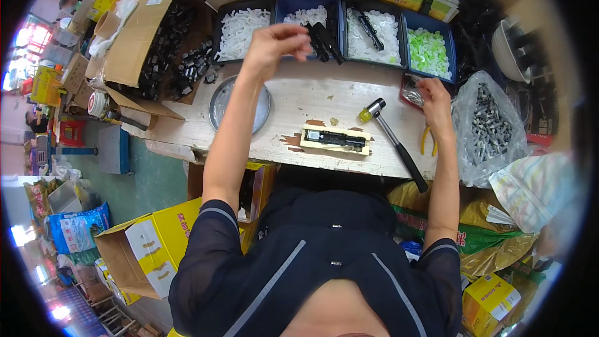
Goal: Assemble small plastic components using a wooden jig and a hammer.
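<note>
My left hand [279, 48] hovers at the front of the bins, thumb and fingers drawn together; anything between them is too small to make out. It is nearest the blue bin [309, 1] of small white plastic parts, where black plastic strips [324, 43] lean over the front. My right hand [435, 100] is closed in a pinch over a small red tray [407, 98] of tiny shiny pieces, and its fingertips hide what they grip. Between my arms, a black elongated assembly [337, 140] lies in a cream block fixture [312, 145]. A mallet [393, 134] with a yellow face rests beside it.
A round metal dish [267, 109] is left of the fixture. Yellow-handled pliers [425, 140] lie beneath my right forearm. A clear bag [490, 125] of metal parts stands at right; a carton [134, 40] of black parts, at left. Another bin holds green pieces [427, 53].
</note>
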A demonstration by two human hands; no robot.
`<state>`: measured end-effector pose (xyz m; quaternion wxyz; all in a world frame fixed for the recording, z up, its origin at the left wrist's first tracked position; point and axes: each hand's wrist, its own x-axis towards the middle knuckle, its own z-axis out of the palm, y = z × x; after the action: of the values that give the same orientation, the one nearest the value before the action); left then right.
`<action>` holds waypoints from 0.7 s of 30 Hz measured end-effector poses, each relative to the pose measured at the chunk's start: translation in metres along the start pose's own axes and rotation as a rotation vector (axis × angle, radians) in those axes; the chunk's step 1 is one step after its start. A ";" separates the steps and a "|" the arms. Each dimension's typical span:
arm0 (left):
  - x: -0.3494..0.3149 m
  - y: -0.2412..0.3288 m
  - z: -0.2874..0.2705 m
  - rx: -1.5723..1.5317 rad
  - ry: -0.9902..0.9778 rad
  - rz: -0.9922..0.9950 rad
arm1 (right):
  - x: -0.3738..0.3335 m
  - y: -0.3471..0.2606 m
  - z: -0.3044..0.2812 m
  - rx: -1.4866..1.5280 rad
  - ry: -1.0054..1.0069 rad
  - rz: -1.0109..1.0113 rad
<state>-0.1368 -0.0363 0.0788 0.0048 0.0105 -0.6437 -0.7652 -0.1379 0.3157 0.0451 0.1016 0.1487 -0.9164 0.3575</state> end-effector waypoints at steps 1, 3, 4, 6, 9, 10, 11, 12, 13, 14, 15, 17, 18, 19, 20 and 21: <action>-0.020 0.000 0.009 -0.033 -0.014 -0.033 | -0.003 -0.009 0.000 0.077 -0.029 -0.063; -0.054 -0.012 0.021 -0.111 -0.070 -0.053 | -0.010 -0.043 0.003 0.208 -0.130 -0.132; -0.067 -0.025 0.027 -0.138 -0.109 -0.044 | -0.013 -0.057 0.006 0.247 -0.176 -0.220; -0.091 -0.037 0.037 -0.220 -0.161 -0.128 | -0.021 -0.084 0.017 0.260 -0.232 -0.381; -0.113 -0.044 0.044 -0.255 -0.176 -0.225 | -0.027 -0.106 0.033 0.297 -0.349 -0.506; -0.117 -0.047 0.044 -0.275 -0.198 -0.227 | -0.028 -0.112 0.036 0.308 -0.357 -0.530; -0.119 -0.048 0.045 -0.277 -0.196 -0.233 | -0.028 -0.115 0.039 0.321 -0.362 -0.555; -0.120 -0.048 0.046 -0.282 -0.211 -0.234 | -0.029 -0.116 0.042 0.294 -0.361 -0.575; -0.121 -0.047 0.046 -0.288 -0.226 -0.233 | -0.029 -0.117 0.044 0.295 -0.363 -0.572; -0.122 -0.046 0.046 -0.291 -0.224 -0.234 | -0.029 -0.117 0.045 0.262 -0.375 -0.597; -0.123 -0.045 0.046 -0.281 -0.232 -0.233 | -0.029 -0.118 0.047 0.228 -0.385 -0.623; -0.124 -0.044 0.045 -0.272 -0.239 -0.232 | -0.030 -0.121 0.047 0.200 -0.389 -0.637; -0.124 -0.045 0.044 -0.271 -0.247 -0.229 | -0.030 -0.122 0.047 0.173 -0.390 -0.651; -0.124 -0.045 0.044 -0.269 -0.255 -0.226 | -0.030 -0.123 0.046 0.173 -0.391 -0.651; -0.125 -0.045 0.044 -0.270 -0.254 -0.226 | -0.029 -0.124 0.046 0.132 -0.380 -0.701; -0.125 -0.044 0.045 -0.252 -0.243 -0.226 | -0.029 -0.126 0.046 0.091 -0.368 -0.750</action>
<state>-0.0126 0.0186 0.0443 -0.1575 -0.0102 -0.5333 -0.8310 -0.0710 0.2020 0.0818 0.0526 0.5379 -0.7849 0.3032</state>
